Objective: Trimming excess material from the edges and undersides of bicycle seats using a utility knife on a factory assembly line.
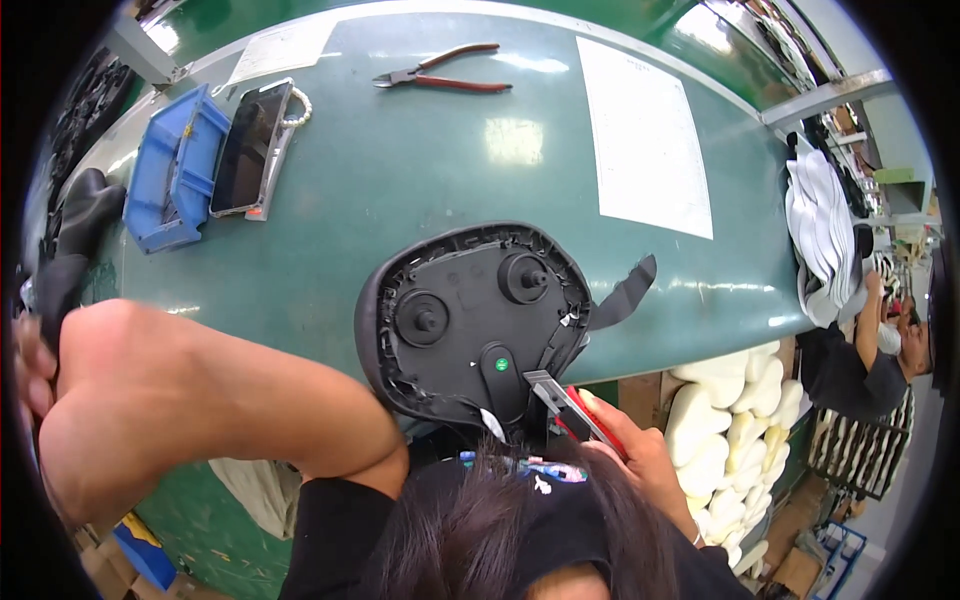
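Note:
A black padded seat (455, 310) lies with its hard plastic underside up at the near edge of the table. Its dark cover is folded over the rim, and a loose strip (625, 295) of dark material sticks out on the right. In my right hand (640, 455) is a red-and-black hand tool (575, 412) with a flat metal end. That metal end is at the seat's near right rim. My left arm reaches far left, away from the seat. Blurred at the picture's edge, my left hand (38, 375) is near dark pieces, and its grip is unclear.
On the green table (430, 150) are red-handled cutting pliers (440, 72), a white sheet (645, 135), a phone (250, 150) and a blue bin (170, 175). White pieces (825, 225) are stacked at right. Cream foam pads (735, 420) lie below, and another person (865, 360) is beyond.

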The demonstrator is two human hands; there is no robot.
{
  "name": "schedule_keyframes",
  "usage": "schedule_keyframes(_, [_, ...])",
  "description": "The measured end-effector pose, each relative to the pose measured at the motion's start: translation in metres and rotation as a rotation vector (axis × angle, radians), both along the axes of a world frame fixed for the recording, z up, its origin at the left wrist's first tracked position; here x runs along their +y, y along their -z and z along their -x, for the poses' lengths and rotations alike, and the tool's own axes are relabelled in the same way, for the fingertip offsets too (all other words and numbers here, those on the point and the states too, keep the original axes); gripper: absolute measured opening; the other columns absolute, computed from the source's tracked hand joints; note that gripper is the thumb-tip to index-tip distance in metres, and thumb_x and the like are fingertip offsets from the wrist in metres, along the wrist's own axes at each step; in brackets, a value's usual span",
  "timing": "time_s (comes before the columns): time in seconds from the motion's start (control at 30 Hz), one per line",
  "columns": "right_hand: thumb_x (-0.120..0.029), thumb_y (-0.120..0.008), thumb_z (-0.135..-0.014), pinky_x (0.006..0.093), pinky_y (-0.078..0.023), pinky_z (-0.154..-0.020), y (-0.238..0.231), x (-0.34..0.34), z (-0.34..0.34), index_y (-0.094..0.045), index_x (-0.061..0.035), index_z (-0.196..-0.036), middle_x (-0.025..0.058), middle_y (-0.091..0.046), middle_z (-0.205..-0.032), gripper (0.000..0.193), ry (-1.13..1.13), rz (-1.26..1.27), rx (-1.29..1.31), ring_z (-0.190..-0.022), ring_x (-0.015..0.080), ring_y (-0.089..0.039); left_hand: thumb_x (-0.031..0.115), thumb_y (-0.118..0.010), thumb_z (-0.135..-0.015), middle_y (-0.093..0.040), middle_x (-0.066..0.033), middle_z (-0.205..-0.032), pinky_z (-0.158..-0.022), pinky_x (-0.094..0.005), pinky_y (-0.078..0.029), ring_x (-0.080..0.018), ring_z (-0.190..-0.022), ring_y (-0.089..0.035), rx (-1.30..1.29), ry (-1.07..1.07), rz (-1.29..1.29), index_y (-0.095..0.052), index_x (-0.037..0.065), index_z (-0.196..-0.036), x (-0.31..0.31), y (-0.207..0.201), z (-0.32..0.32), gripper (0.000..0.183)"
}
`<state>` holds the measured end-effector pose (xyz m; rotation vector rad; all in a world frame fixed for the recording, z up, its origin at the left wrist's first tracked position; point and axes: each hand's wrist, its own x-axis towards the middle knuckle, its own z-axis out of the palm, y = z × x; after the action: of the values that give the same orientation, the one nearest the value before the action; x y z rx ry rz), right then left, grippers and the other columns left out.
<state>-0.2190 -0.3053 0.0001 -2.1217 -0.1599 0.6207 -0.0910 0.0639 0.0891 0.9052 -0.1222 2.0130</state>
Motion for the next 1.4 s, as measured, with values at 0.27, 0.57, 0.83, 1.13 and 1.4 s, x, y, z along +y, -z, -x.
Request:
schedule_keyframes(0.27, [-0.015, -0.051, -0.096, 0.0273, -0.051, -0.071, 0.031, 0.018, -0.051, -0.048, 0.0008, -0.113, 0.0095, -0.067, -0.098, 0.023, 0.498, -0.419, -0.07, -0.083, 0.0158, -0.066, 0.02, -0.069, -0.084, -0.066, -0.0052, -0.092, -0.079, -0.0311, -0.05, -0.0143, -0.084, -0.062, 1.716, 0.839, -1.158, -0.062, -0.001, -0.108, -0.07, 0.14, -0.028, 0.033])
schedule_keyframes(0.57, [-0.019, -0.054, -0.096, 0.0235, -0.041, -0.081, 0.05, -0.045, -0.092, -0.05, -0.0031, -0.118, 0.002, -0.057, -0.097, 0.028, 0.841, -0.298, -0.327, -0.089, 0.0083, -0.051, 0.031, -0.045, -0.098, -0.062, -0.004, -0.078, -0.069, -0.0261, -0.046, -0.0137, -0.074, -0.058, 1.522, 0.969, 0.298, -0.061, 0.005, -0.094, -0.046, 0.141, -0.112, 0.031])
schedule_keyframes(0.83, [-0.02, -0.047, -0.099, 0.0299, -0.048, -0.088, 0.072, -0.01, -0.085, -0.032, -0.0032, -0.137, 0.0145, -0.057, -0.12, 0.044, 0.701, -0.603, -0.187, -0.102, 0.0168, -0.058, 0.056, -0.078, -0.059, -0.038, -0.0183, -0.135, -0.092, -0.0499, -0.031, -0.0363, -0.122, -0.04, 1.386, 1.015, -1.369, -0.037, 0.009, -0.136, -0.211, 0.16, 0.012, 0.099])
schedule_keyframes(1.13, [-0.022, -0.049, -0.099, 0.0237, -0.047, -0.063, 0.046, -0.012, -0.138, -0.045, -0.0039, -0.128, 0.008, -0.063, -0.086, 0.035, 0.621, -0.416, -0.27, -0.069, 0.0117, -0.059, 0.026, -0.074, -0.069, -0.045, -0.0022, -0.074, -0.067, -0.0367, -0.035, -0.0214, -0.076, -0.048, 1.379, 0.693, -1.239, -0.052, 0.013, -0.075, -0.15, 0.182, 0.078, 0.026])
schedule_keyframes(1.4, [-0.026, -0.055, -0.095, 0.0228, -0.046, -0.059, 0.048, 0.053, -0.226, -0.05, -0.0036, -0.114, 0.0055, -0.061, -0.079, 0.029, 0.137, -0.445, -0.185, -0.063, 0.0095, -0.056, 0.01, -0.068, -0.076, -0.057, -0.0105, -0.084, -0.076, -0.0414, -0.039, -0.0302, -0.082, -0.054, 1.718, -0.39, -0.347, -0.059, 0.004, -0.086, 0.025, 0.198, 0.15, 0.015])
